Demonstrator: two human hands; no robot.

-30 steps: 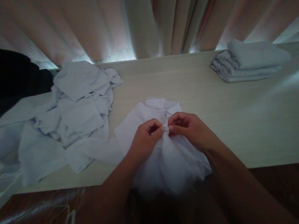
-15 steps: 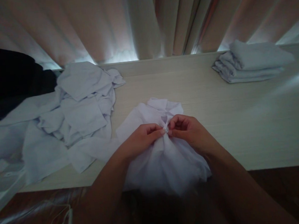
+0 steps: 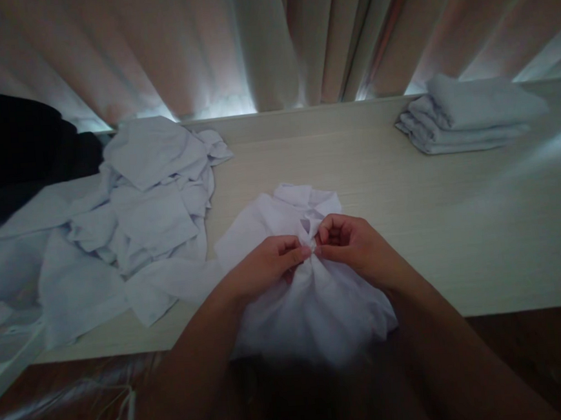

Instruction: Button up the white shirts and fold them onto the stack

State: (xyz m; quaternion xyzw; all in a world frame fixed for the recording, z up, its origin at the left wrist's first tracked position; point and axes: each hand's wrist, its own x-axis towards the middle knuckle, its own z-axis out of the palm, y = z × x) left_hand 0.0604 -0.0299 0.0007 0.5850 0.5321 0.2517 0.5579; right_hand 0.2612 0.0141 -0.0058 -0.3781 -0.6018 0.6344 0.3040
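Your left hand [image 3: 270, 262] and right hand [image 3: 354, 246] meet fingertip to fingertip, pinching the front of a crumpled white shirt [image 3: 311, 298] lying beneath them on the worktop [image 3: 456, 222].

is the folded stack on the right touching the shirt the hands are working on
No, the folded stack lies far off at the table's back right, with bare table between it and the white shirt.

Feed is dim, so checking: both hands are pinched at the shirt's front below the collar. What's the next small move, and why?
Probably finish pushing the button through: the left hand and right hand meet fingertip to fingertip on the white shirt, which bunches there below the collar.
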